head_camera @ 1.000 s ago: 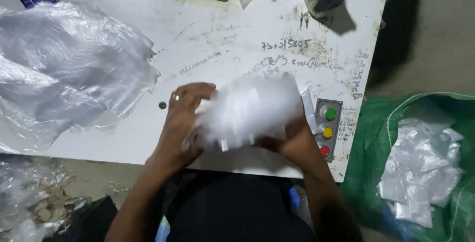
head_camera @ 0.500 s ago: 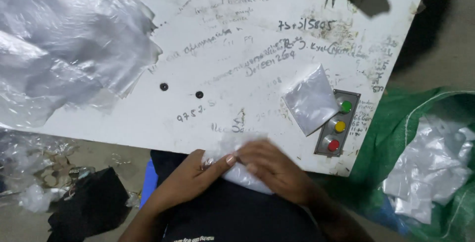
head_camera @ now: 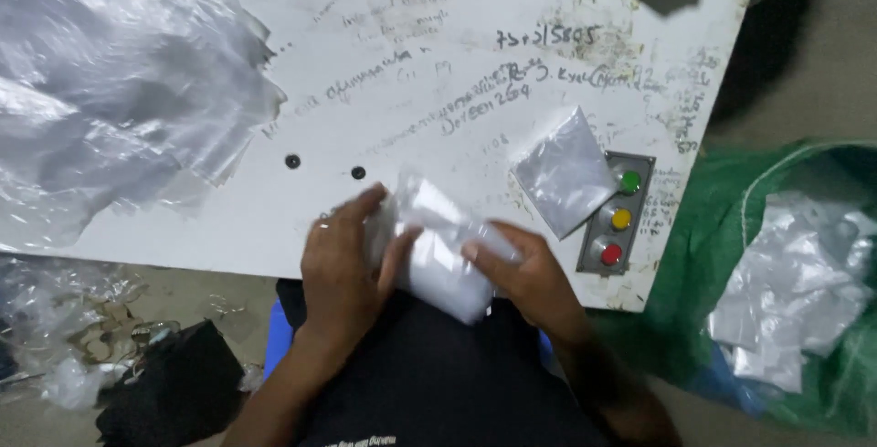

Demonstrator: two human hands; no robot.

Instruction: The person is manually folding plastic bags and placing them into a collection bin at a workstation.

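Both of my hands hold a white folded item in a clear plastic bag (head_camera: 438, 251) at the near edge of the white table (head_camera: 384, 54). My left hand (head_camera: 343, 260) grips its left side, thumb on top. From the right, my right hand (head_camera: 525, 273) pinches the bag's edge. A small flat clear plastic packet (head_camera: 562, 173) lies on the table just beyond my right hand, beside a grey panel (head_camera: 635, 214) with green, yellow and red buttons.
A large heap of clear plastic sheeting (head_camera: 110, 109) covers the table's left part. A green sack (head_camera: 722, 255) holding several white plastic-wrapped pieces (head_camera: 795, 287) stands on the floor at the right. Plastic scraps and a dark object (head_camera: 155, 388) lie on the floor at left.
One second ago my hands held the white bundle higher over the table. The small packet now lies by the button panel, and my hands hold the bagged item at the table's near edge.
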